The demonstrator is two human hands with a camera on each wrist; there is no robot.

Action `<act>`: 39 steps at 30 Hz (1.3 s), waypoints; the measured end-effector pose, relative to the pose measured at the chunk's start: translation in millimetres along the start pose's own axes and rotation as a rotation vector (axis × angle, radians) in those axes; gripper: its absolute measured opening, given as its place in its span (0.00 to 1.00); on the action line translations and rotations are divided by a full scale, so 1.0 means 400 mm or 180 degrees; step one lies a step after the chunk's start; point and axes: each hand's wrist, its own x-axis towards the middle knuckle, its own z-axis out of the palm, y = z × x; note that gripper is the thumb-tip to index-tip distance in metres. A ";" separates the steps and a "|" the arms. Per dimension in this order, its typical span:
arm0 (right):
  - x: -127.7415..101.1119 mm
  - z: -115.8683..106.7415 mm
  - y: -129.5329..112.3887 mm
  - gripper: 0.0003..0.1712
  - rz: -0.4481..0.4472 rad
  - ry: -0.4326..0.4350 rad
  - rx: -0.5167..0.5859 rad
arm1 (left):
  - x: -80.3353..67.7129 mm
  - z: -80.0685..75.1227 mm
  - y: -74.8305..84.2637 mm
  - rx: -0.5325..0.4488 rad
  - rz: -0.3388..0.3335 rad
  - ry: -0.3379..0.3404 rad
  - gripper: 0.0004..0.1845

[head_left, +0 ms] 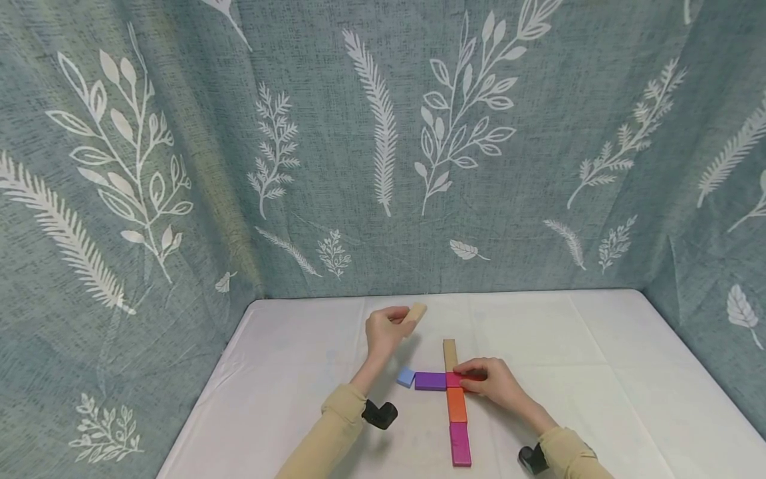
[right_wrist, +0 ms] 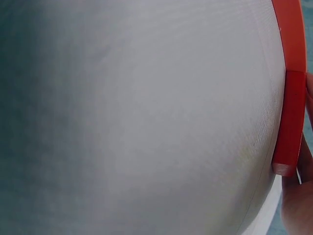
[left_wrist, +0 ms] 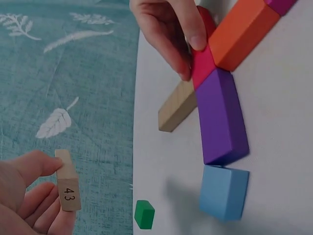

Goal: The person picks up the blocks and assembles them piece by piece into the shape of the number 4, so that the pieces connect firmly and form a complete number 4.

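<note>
My left hand [head_left: 382, 332] is raised over the far side of the white table, gripping a plain wooden block [head_left: 417, 311] between thumb and fingers. In the left wrist view, "43" is printed on this block. Thumb and fingers of my right hand [head_left: 501, 382] pinch a red block [head_left: 453, 380] lying on the table, and partly hide it. Touching the red one are a second plain wooden block [head_left: 449, 352] behind, a purple block [head_left: 430, 381] to the left and an orange block [head_left: 457, 404] in front. Beyond the purple block's left end sits a light blue block [head_left: 405, 377], turned slightly.
A magenta block [head_left: 460, 444] continues the row in front of the orange one. Visible in the left wrist view is a small green block [left_wrist: 145, 214] near the table's far edge. A leaf-patterned blue-green curtain [head_left: 335, 166] surrounds the white table [head_left: 598, 372].
</note>
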 end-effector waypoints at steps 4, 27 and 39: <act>0.000 -0.002 -0.001 0.14 0.0027 -0.0024 0.0033 | -0.004 0.007 0.005 -0.0019 0.0002 0.0009 0.12; 0.000 -0.005 -0.003 0.15 0.0063 -0.0069 0.0092 | -0.050 0.052 -0.086 0.0283 -0.0349 0.0006 0.11; 0.001 0.000 -0.004 0.15 0.0093 -0.0034 0.0056 | -0.067 0.071 -0.121 0.0443 -0.0311 0.0017 0.11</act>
